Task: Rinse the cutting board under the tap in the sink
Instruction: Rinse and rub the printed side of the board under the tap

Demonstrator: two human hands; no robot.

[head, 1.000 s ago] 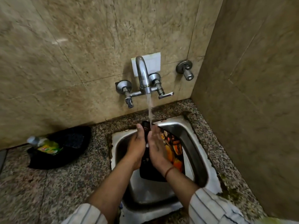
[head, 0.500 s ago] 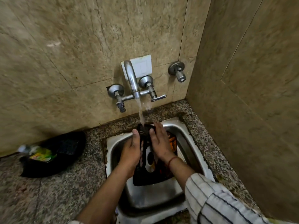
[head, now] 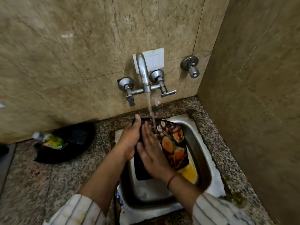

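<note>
Beige tiled walls meet in a corner behind and to the right of a speckled granite counter (head: 37,184). Head view: a steel sink (head: 196,143) is set into the counter close to the right wall, leaving only a narrow granite strip on that side and open counter on the left. The tap (head: 142,72) projects from the rear wall above the sink's far rim, and its stream (head: 151,109) falls onto the upper edge of the cutting board (head: 175,146). The cutting board stands tilted inside the sink, its printed face toward the right wall of the basin, its lower edge down in the basin. The left hand (head: 129,140) grips the board's left edge, thumb at the top corner. The right hand (head: 152,153) lies flat and unclenched against the printed face. A black pan (head: 78,140) holding a bottle (head: 52,140) sits on the counter left of the sink, well apart from it.
</note>
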